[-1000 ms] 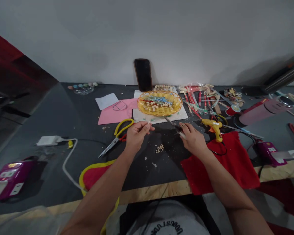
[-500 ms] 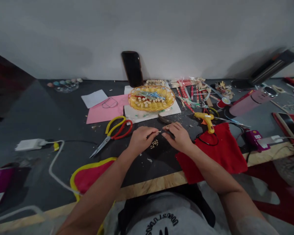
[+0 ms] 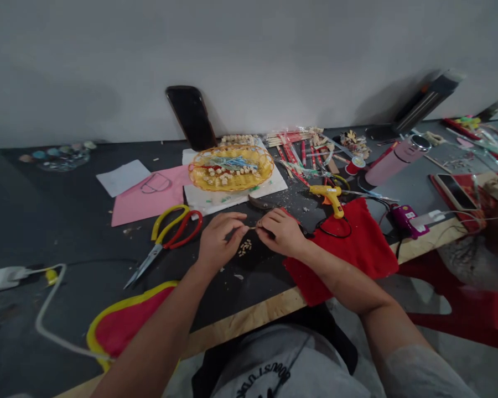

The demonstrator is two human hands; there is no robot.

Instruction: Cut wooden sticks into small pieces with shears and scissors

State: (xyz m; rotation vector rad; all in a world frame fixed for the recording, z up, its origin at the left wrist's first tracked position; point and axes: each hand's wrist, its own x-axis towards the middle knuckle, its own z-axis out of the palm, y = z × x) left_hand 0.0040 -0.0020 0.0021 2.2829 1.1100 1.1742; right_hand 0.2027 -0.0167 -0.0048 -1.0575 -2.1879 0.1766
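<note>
My left hand (image 3: 222,236) pinches one end of a thin pale stick (image 3: 252,228) between thumb and forefinger, its other fingers loosely bent. Closed around the stick's other end is my right hand (image 3: 280,231); its palm faces down and hides whatever else may be in it. Just below the fingers lies a small pile of short pale pieces (image 3: 244,247) on the dark table. A dark curved tool (image 3: 259,203) rests right behind the hands, partly covered by the right one.
Scissors (image 3: 161,240) with yellow and red handles lie to the left. Behind stands a yellow basket (image 3: 195,179) of small flowers and blue strands. A yellow glue gun (image 3: 330,196) and red cloth (image 3: 357,243) are at right, near a pink bottle (image 3: 394,163). A phone (image 3: 193,116) leans on the wall.
My hands have come together: the right fingers, apart from the stick before, now meet its end. The view has turned to the right, so the table things appear further left.
</note>
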